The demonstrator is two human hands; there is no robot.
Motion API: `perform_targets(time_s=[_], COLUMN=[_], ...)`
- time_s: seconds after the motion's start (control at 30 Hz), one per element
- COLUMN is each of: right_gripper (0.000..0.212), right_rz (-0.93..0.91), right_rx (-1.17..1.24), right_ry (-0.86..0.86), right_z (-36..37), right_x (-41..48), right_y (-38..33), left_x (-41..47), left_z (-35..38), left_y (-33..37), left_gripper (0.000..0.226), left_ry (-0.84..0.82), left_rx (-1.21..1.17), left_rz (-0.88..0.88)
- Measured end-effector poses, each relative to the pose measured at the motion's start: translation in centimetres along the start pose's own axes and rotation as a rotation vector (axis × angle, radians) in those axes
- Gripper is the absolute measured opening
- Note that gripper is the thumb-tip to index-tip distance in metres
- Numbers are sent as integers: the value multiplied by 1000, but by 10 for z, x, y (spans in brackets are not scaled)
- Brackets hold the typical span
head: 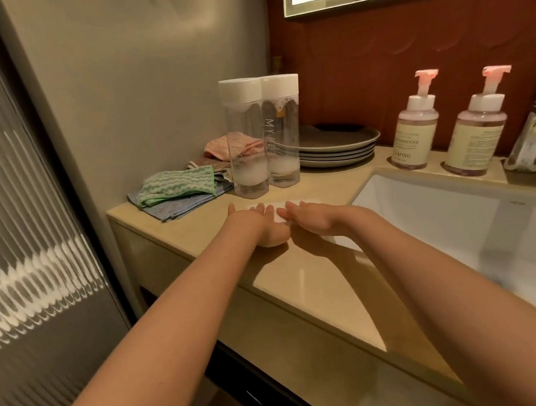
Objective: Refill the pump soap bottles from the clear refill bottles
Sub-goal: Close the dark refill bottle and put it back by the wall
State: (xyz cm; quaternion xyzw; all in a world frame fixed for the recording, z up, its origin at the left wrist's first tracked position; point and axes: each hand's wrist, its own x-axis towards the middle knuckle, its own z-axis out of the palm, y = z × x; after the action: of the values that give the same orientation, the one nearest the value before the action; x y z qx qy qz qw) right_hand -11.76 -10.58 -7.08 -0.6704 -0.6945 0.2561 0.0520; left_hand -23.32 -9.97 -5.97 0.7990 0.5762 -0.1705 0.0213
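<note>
Resting both hands on a white paper sheet (306, 202) spread on the counter (301, 282) just left of the sink (425, 206), I have my left hand (264, 224) and right hand (311, 218) side by side, fingers straight and close together, gripping nothing. The two clear refill bottles (246, 139) stand capped and touching each other just beyond my fingertips, left of the sink, each with only a little foamy liquid at the bottom. I judge them light, rigid and probably soap-slick, so a wrap around the mid-body suits, with the other hand on the white cap (239, 90). The two pump soap bottles (416, 131) stand behind the sink's rear rim, looking fuller and heavier. They are best held by the body, not the pink pump (425, 75).
</note>
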Motion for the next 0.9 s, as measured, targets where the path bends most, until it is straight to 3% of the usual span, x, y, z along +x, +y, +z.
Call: perform_targets(time_s=[0.5, 0.9], right_gripper=[44, 51], right_rz=[141, 179], right_rx=[-35, -28], right_ry=[74, 94], right_z=[-63, -66], right_x=[34, 49], right_y=[68, 76], left_x=[72, 93], left_z=[-48, -50], left_y=[81, 87], left_gripper=[60, 62], left_ry=[34, 19], left_rx=[-32, -15], left_rz=[116, 104])
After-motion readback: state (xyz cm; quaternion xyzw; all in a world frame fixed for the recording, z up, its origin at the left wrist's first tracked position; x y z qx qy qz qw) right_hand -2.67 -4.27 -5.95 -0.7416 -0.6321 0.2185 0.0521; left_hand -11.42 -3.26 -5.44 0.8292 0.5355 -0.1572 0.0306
